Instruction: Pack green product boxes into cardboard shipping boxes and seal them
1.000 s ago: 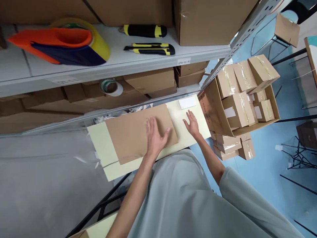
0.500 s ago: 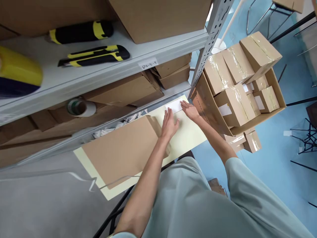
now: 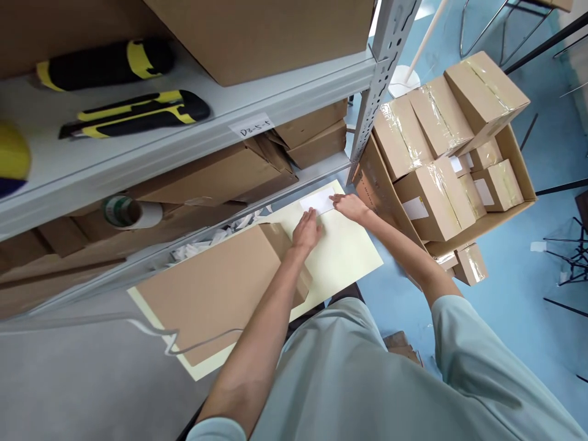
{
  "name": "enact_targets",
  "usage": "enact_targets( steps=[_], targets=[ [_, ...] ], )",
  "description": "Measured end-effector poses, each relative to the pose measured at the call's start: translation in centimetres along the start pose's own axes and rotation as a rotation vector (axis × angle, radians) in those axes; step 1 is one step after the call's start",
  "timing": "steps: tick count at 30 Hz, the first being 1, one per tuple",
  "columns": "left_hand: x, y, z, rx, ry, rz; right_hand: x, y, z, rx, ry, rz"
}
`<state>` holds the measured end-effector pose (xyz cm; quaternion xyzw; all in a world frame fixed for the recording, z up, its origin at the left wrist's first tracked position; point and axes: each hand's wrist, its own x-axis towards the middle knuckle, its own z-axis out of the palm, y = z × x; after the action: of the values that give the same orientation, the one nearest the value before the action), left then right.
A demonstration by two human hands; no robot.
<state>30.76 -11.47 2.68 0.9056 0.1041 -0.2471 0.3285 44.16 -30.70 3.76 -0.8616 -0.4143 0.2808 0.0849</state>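
A white paper slip point(image 3: 316, 200), like a label, lies on the pale yellow board point(image 3: 351, 251) near its far right end. My left hand point(image 3: 307, 231) rests its fingertips at the slip's near left edge, fingers forward and loosely bent. At the slip's right end, my right hand point(image 3: 350, 207) has its fingers curled in and pinches the edge; the thumb is partly hidden. Left of my hands, a large cardboard box point(image 3: 215, 282) sits on the same board, its near right part behind my left forearm.
A metal shelf point(image 3: 193, 144) with two black-and-yellow utility knives point(image 3: 142, 114) runs along the left. Below sits a tape roll point(image 3: 131, 212). On the right a big open carton point(image 3: 482, 229) holds several taped boxes. A thin grey cable point(image 3: 202, 343) crosses the large box's near corner.
My right fingers have curled from lying outstretched to pinching the slip's edge. My left hand has drawn back slightly, its fingers more bent. The view has shifted a little.
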Motion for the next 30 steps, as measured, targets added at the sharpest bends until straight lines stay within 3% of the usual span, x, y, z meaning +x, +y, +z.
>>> enact_targets(
  steps=[7, 12, 17, 24, 30],
  targets=[
    [-0.7, 0.6, -1.0, 0.058, -0.041, -0.007, -0.6, -1.0, -2.0, -0.118, -0.058, -0.011],
    [-0.1, 0.4, -1.3, 0.021, -0.071, -0.024, -0.7, -1.7, -3.1, -0.306, -0.133, -0.076],
    [0.6, 0.2, -1.3, -0.033, -0.062, -0.032, -1.0, -2.1, -3.2, -0.350, -0.148, -0.134],
    [1.0, -0.2, -1.1, -0.163, -0.034, -0.065, -1.6, -3.0, -2.6, -0.374, -0.102, -0.124],
    [0.9, -0.1, -0.9, -0.356, -0.003, -0.104, -2.2, -4.6, -2.1, -0.317, 0.013, 0.028]
  ],
)
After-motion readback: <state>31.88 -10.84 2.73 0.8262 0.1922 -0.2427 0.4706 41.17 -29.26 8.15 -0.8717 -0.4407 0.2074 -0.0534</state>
